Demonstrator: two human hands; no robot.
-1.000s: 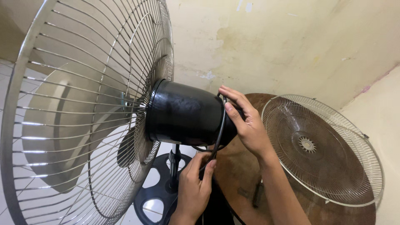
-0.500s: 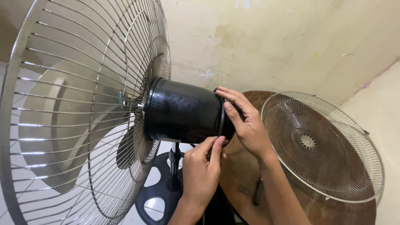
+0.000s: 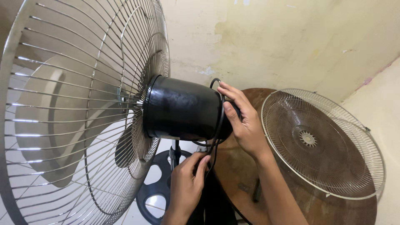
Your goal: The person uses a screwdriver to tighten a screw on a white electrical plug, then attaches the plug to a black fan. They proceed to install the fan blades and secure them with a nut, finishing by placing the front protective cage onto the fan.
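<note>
Glossy black plastic, the fan's motor housing point(image 3: 183, 109) juts from the back of a chromed wire grille point(image 3: 79, 112). Right hand point(image 3: 243, 121) lies flat on its rear end; left hand point(image 3: 189, 183), below, pinches the thin black cord point(image 3: 218, 125) looped over it. Beside them, a loose pale wire guard point(image 3: 323, 141) rests on the round, worn wooden desk point(image 3: 237, 175), against stained cream walls point(image 3: 271, 37).

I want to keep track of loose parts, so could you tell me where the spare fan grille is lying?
The spare fan grille lies on the round brown table at the right of the head view, just right of the right hand.
</note>
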